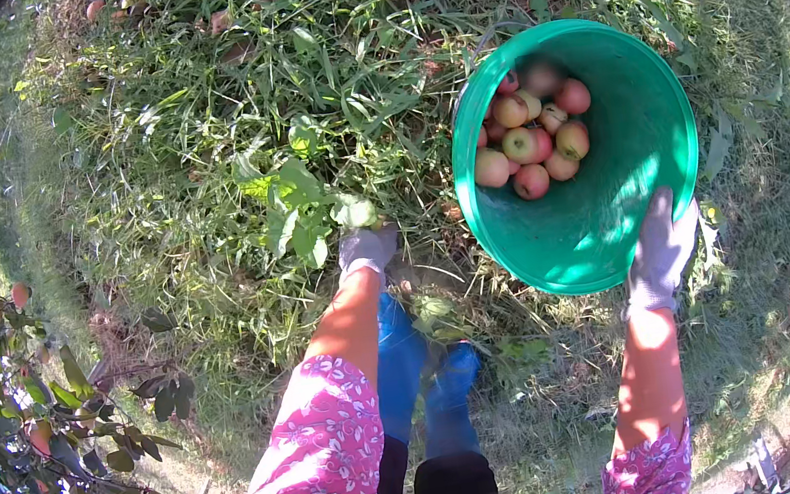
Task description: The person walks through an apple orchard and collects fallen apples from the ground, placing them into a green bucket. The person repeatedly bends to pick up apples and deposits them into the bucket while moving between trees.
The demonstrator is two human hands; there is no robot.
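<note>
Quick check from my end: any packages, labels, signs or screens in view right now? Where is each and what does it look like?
No labels, signs or screens in view.
Only container: a bucket, upper right, round, green, plain inside, holding red-yellow apples; the gloved right hand grips its near rim.
The gloved left hand reaches into grass at centre.

Sunlit grass (196, 123) covers the ground — a leafy apple branch (48, 437) hangs at the left edge.
</note>
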